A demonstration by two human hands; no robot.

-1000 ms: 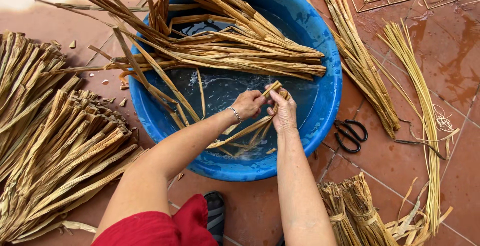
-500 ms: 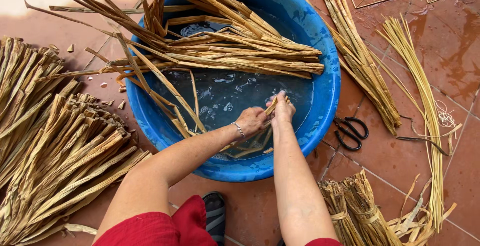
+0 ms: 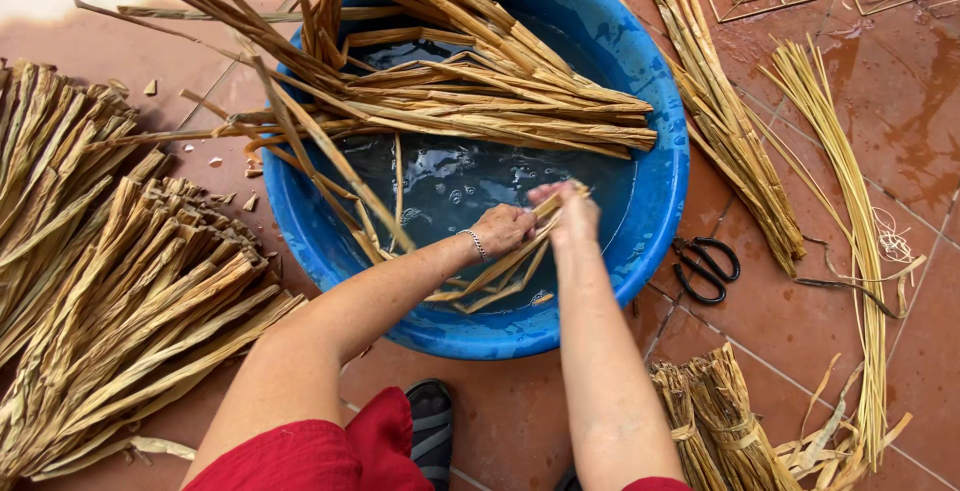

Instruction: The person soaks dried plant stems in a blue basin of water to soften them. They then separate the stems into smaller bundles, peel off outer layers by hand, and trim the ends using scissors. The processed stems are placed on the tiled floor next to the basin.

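A big blue plastic basin [image 3: 668,166] holds water and many long dried plant strips [image 3: 470,101] laid across it. Over the near side of the water, my left hand [image 3: 502,229] and my right hand [image 3: 570,213] both grip one small bundle of wet strips [image 3: 500,276]. The bundle slants down to the left into the water. A thin bracelet sits on my left wrist.
Large bundles of dried strips [image 3: 110,291] lie on the tiled floor at left. Black scissors [image 3: 706,268] lie just right of the basin. More strip bundles [image 3: 725,111] and pale thin stalks [image 3: 850,211] lie at right, tied bundles [image 3: 715,421] near my right elbow. A sandal [image 3: 430,431] shows below.
Both hands have stayed on the same small bundle and shifted slightly along it over the water. The water surface ripples more.
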